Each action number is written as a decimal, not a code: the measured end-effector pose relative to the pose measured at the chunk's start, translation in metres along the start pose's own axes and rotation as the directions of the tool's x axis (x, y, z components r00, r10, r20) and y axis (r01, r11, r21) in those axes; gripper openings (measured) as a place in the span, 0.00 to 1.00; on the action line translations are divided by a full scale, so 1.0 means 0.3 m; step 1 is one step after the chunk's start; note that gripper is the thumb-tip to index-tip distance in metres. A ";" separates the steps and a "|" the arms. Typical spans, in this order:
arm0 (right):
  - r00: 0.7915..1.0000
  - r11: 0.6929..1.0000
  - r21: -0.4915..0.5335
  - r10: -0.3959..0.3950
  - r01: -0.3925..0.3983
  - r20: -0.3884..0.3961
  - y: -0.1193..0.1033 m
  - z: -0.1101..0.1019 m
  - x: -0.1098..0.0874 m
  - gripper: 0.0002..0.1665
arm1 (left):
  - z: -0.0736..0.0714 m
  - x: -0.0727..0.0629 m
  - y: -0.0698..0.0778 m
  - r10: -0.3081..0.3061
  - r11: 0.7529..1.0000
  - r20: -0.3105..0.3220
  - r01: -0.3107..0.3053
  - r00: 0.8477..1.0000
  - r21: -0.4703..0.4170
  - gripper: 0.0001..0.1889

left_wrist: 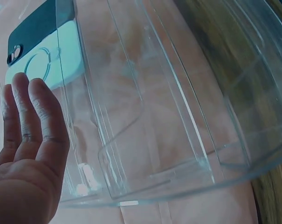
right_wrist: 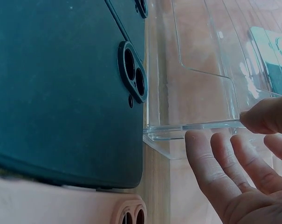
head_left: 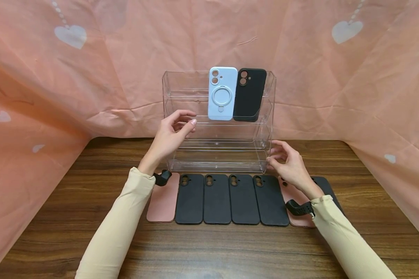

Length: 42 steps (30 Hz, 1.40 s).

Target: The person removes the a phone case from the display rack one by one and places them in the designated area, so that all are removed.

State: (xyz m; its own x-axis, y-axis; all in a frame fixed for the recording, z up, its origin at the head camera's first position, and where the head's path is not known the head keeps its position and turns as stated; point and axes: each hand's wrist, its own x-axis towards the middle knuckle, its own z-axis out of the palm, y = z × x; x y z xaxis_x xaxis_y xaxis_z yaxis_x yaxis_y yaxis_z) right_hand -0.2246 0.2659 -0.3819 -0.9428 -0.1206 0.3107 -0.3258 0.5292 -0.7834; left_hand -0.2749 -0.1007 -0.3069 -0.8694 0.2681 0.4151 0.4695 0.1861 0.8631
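Observation:
A clear tiered display rack [head_left: 216, 168] stands on the table. In its upper tier lean a white phone case [head_left: 222, 77] with a ring on its back and a black phone case [head_left: 249, 91]. My left hand [head_left: 174, 130], holding nothing, is loosely bent at the rack's left side, fingertips short of the white case in the head view. At the rack's lower right side, my right hand [head_left: 288, 164] pinches the edge of the clear side wall [right_wrist: 210, 125], thumb on one face and fingers on the other.
In front of the rack lies a row of phone cases: a pink case [head_left: 163, 199] at the left, several black cases [head_left: 216, 201], another pink case [head_left: 302, 221] and a black case [head_left: 326, 186] partly under my right arm. Pink cloth [head_left: 307, 58] with hearts hangs behind the wooden table [head_left: 202, 252].

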 end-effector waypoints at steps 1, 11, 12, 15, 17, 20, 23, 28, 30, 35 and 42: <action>1.000 1.000 0.000 0.001 -0.001 0.002 0.000 0.000 0.000 0.32 | 0.005 0.005 0.000 -0.002 1.000 -0.004 0.001 1.000 -0.006 0.16; 1.000 1.000 0.006 0.001 -0.001 0.007 -0.002 -0.001 0.001 0.32 | 0.050 0.042 0.012 0.006 0.999 -0.048 -0.008 0.999 -0.048 0.15; 1.000 1.000 0.008 -0.001 0.001 0.006 -0.002 -0.001 0.002 0.32 | 0.053 0.045 0.013 0.011 0.999 -0.054 -0.014 0.998 -0.045 0.15; 1.000 1.000 0.011 -0.007 0.007 0.003 -0.002 0.000 0.003 0.32 | 0.062 0.057 0.017 0.026 0.999 -0.070 -0.028 0.997 -0.031 0.15; 1.000 1.000 0.012 -0.010 0.010 0.001 -0.001 0.000 0.004 0.32 | 0.068 0.066 0.020 0.033 0.999 -0.080 -0.035 0.996 -0.033 0.16; 1.000 1.000 0.015 -0.011 0.011 0.001 0.000 0.000 0.004 0.32 | 0.078 0.084 0.025 0.029 0.998 -0.096 -0.034 0.995 -0.045 0.16; 1.000 1.000 0.014 -0.005 0.005 0.002 0.000 -0.001 0.002 0.32 | 0.089 0.104 0.032 0.030 0.998 -0.112 -0.035 0.993 -0.045 0.16; 1.000 1.000 0.010 0.006 -0.006 0.004 0.000 -0.003 -0.002 0.32 | 0.106 0.140 0.039 0.052 0.998 -0.140 -0.055 0.989 -0.018 0.17; 1.000 1.000 0.010 0.005 -0.006 0.005 0.000 -0.003 -0.002 0.32 | 0.112 0.155 0.040 0.057 0.998 -0.152 -0.060 0.987 -0.015 0.16; 1.000 1.000 0.010 0.008 -0.008 0.006 -0.001 -0.004 0.000 0.33 | 0.125 0.189 0.038 0.043 0.999 -0.183 -0.048 0.982 -0.019 0.16; 1.000 1.000 0.004 0.027 -0.027 0.017 -0.002 -0.007 0.000 0.33 | 0.138 0.229 0.023 0.020 1.000 -0.224 -0.021 0.974 0.001 0.16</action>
State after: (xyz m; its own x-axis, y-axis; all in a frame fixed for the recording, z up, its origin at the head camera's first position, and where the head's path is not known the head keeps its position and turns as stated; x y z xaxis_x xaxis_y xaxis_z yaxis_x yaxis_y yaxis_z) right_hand -0.2243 0.2673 -0.3804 -0.9523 -0.1204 0.2805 -0.3007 0.5290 -0.7936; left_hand -0.3249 -0.0419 -0.2844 -0.8720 0.0534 0.4865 0.4876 0.1818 0.8539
